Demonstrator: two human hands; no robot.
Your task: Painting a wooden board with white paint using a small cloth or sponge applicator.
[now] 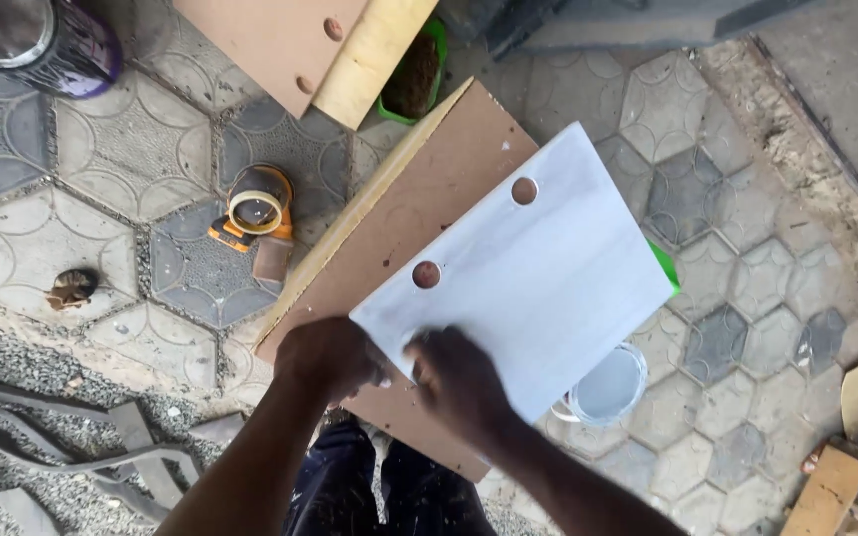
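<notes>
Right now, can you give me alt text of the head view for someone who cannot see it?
Both hands, left hand and right hand, rest on the near edge of a white-painted rectangular board with two round holes, which lies on a brown fibreboard panel. An orange power sander and a small white paint tub sit on the hexagonal paving.

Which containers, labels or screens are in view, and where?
Paint can: top left on the paving, round, purple side, shiny lid.
Small tub: right of the right hand, under the white board, round, white inside.
Green tub: top centre, partly under boards.
No screens or signs.
</notes>
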